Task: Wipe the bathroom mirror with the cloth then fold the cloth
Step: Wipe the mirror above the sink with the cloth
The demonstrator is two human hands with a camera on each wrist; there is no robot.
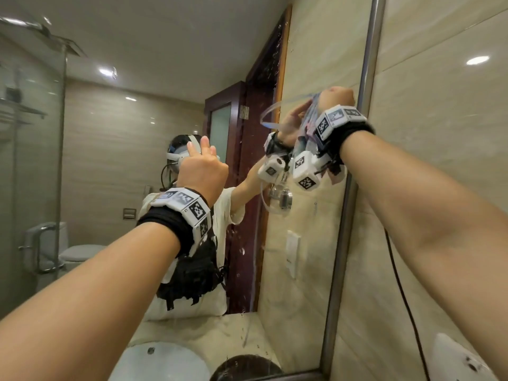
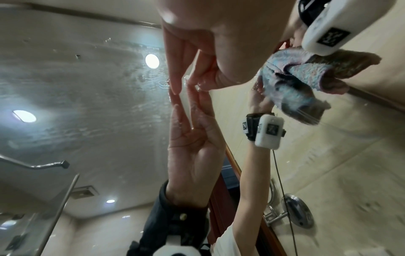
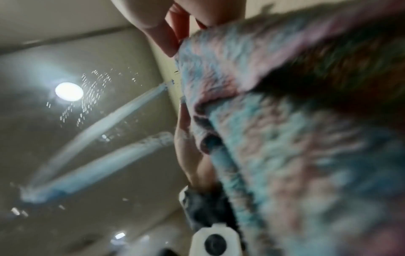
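The big wall mirror point(image 1: 123, 127) fills the left and middle of the head view and carries water spots. My right hand point(image 1: 336, 99) grips a fluffy blue-and-pink cloth point(image 1: 312, 114) and presses it on the glass close to the mirror's right frame point(image 1: 354, 188). Curved wet streaks point(image 3: 98, 138) run across the glass left of the cloth point(image 3: 285, 138). My left hand point(image 1: 202, 149) is raised further left and lower, fingers straight. In the left wrist view its fingertips point(image 2: 175, 86) touch the glass and meet their reflection, with the cloth point(image 2: 291, 81) to the upper right.
A glossy beige tiled wall point(image 1: 439, 133) stands right of the mirror frame, with a black cable point(image 1: 401, 284) hanging down it and a white object point(image 1: 453, 358) at the bottom right. The mirror reflects a white basin point(image 1: 159, 361), a dark door and a shower screen.
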